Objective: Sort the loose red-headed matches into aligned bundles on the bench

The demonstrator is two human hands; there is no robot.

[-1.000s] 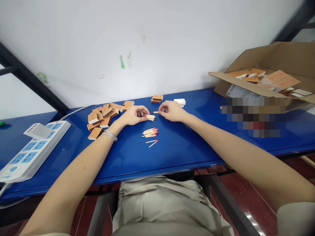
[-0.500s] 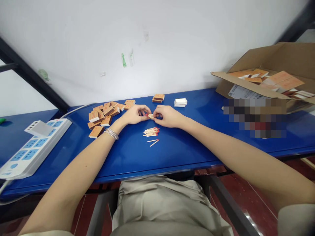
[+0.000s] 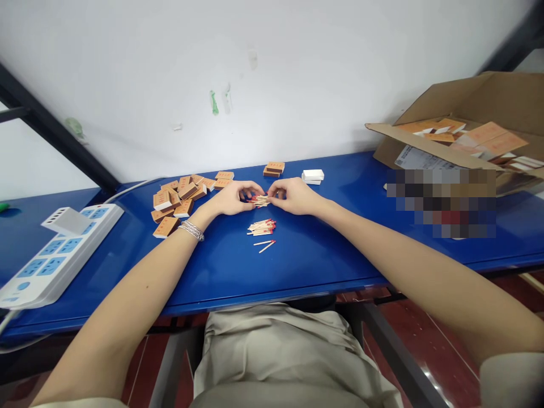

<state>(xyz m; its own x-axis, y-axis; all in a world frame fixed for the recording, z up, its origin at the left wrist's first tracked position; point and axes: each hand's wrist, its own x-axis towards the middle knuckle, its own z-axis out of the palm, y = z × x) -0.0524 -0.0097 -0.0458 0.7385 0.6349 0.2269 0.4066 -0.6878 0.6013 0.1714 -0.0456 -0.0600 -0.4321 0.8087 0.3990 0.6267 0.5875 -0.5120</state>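
Between my two hands lies a bundle of red-tipped matches, just above the blue table. My left hand curls its fingers around the left end of the bundle. From the other side, my right hand closes thumb and fingertips on the right end. Nearer to me rests a loose pile of matches, with two separate matches in front of it. Behind the hands are orange matchboxes, stacked, and white matchbox trays, also stacked.
A heap of orange matchboxes lies left of my left hand. Farther left is a white power strip with a plug-in adapter. At right stands an open cardboard box holding more matchboxes. A white wall borders the table's back.
My right hand has shifted slightly right and up, its fingers a little farther from my left hand. More of the bundle shows between them. The matches on the table have not moved.
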